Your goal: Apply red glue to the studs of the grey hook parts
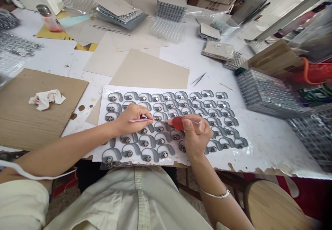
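My left hand [136,118] is closed in a pinch on a thin pink stick-like tool [138,120], its tip beside a part in the middle of the sheet. In my right hand [197,136] is a small squeeze bottle [178,122] with red contents, tilted so that its nozzle points left. Nozzle and pink tool nearly meet over the same grey part; whether they touch it I cannot tell. Rows of grey hook-shaped earphone parts [164,149], each with a round metallic piece, lie on a white sheet [178,159]. My hands and forearms hide some of them.
Tweezers [198,79] lie beyond the sheet, near beige cardboard [153,69]. A crumpled tissue [47,99] rests on brown cardboard [23,126] at left. Stacked plastic trays [269,91] stand at right. A capped bottle [49,18] is at back left, a wooden stool [275,205] below right.
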